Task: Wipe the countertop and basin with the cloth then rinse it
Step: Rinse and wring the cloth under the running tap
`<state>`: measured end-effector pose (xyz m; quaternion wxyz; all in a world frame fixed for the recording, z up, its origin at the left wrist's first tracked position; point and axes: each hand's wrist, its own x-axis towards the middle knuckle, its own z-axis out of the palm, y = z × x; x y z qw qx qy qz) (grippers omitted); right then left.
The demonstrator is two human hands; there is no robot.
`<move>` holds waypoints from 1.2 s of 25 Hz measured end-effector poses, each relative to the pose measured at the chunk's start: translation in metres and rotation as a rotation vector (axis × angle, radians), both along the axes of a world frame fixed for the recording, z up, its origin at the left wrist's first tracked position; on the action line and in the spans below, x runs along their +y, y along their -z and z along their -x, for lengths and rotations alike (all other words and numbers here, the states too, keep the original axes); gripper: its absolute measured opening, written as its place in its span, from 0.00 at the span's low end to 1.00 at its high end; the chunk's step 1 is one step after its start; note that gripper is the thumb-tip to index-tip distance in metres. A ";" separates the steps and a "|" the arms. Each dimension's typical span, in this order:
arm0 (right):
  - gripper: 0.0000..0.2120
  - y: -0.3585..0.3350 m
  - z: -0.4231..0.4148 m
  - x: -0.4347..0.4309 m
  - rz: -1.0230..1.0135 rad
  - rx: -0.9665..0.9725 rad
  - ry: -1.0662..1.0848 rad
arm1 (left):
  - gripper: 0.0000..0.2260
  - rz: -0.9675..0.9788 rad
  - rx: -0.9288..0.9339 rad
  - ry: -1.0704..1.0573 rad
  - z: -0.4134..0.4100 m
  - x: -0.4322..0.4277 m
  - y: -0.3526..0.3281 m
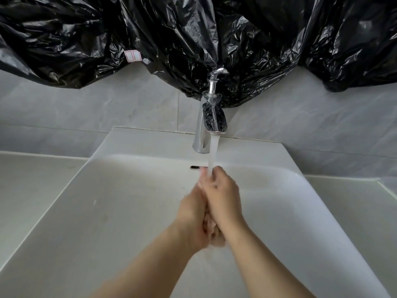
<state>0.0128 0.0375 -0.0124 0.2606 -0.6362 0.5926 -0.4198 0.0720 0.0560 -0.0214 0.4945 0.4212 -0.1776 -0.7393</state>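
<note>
Blurrily, left hand (193,215) and right hand (223,196) clasp over white basin (103,211); grip contents unclear.

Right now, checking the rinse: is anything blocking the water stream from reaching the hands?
Nothing visible does: the stream falls freely from the tap to where the left hand and right hand meet. Whether they hold anything is unclear.

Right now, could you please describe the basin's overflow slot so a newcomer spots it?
Find the white basin and follow the water down from the chrome tap. Just left of the stream, on the back wall, is the overflow slot: the only short dark slit.
</note>
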 end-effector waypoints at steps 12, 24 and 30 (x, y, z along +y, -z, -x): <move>0.11 -0.014 0.007 0.004 0.102 -0.024 0.033 | 0.23 -0.008 -0.022 0.211 -0.017 0.001 -0.015; 0.17 0.010 -0.021 0.012 -0.293 -0.310 0.059 | 0.10 0.253 -0.543 -0.270 -0.008 0.001 -0.003; 0.16 0.001 -0.006 0.006 -0.370 -0.503 0.088 | 0.15 0.203 -0.600 -0.262 0.004 -0.001 -0.002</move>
